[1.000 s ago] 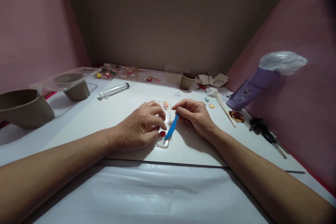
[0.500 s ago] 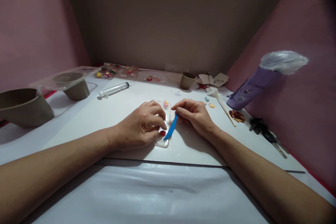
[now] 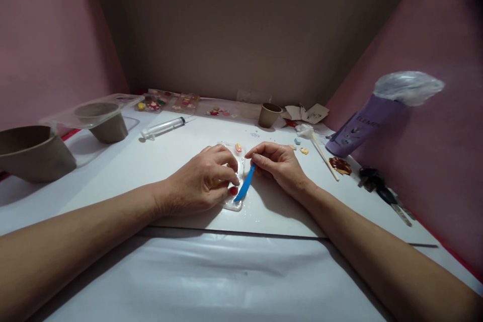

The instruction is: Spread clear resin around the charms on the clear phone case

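Note:
A glossy, clear rectangular case [image 3: 237, 204], much like a phone case, lies flat on the white board. My left hand [image 3: 206, 176] rests over its left side, fingers curled onto it, and hides much of it. Beside the left thumb tip sits a small red piece [image 3: 233, 190]. A pink and yellow charm [image 3: 238, 147] shows at the far end of the case. In my right hand [image 3: 281, 163] the end of a blue plastic knife [image 3: 245, 186] is pinched between thumb and fingers. Its curved blade points down to the near right part of the case, by the red piece.
A syringe [image 3: 164, 128] lies to the left, near brown pots [image 3: 41, 156] and a clear lid [image 3: 94, 108]. Charms in clear packs [image 3: 184, 103] line the back. Rightward are a small brown pot [image 3: 269, 115], a wooden stick [image 3: 325, 156] and a purple tumbler [image 3: 354, 128].
Both hands, the knife and the case hold nearly the same position. The whole view has shifted very slightly.

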`<state>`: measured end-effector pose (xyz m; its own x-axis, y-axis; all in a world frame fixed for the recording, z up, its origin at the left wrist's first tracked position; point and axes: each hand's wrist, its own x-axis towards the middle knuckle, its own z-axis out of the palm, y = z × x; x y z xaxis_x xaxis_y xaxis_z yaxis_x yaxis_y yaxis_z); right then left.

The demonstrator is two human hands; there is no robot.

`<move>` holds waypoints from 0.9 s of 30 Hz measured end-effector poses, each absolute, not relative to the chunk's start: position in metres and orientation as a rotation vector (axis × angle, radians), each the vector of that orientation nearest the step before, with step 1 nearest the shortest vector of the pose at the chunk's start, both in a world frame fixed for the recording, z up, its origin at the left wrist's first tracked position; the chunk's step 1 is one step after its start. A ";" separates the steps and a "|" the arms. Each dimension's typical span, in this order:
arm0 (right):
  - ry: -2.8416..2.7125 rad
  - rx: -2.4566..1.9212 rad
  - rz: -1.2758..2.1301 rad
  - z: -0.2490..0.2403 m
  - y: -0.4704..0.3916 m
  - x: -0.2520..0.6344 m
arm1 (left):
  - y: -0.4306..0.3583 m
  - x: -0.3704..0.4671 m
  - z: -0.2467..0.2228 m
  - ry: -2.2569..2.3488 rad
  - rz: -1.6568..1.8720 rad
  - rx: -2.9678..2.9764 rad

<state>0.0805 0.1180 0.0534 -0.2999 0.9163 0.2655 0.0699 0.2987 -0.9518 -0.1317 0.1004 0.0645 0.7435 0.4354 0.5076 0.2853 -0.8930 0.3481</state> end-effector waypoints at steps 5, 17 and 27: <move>-1.636 -0.908 1.131 0.053 0.118 0.080 | 0.101 -0.131 0.064 0.564 0.864 2.701; -1.665 -0.887 1.125 0.053 0.118 0.080 | 0.100 -0.130 0.065 0.574 0.824 2.667; -1.683 -0.887 1.119 0.054 0.117 0.079 | 0.100 -0.131 0.064 0.560 0.828 2.680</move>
<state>0.0793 0.1170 0.0539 -0.3368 0.8964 0.2881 0.0811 0.3324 -0.9396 -0.1315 0.0995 0.0635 0.7606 0.4400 0.4774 0.2795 -0.8856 0.3709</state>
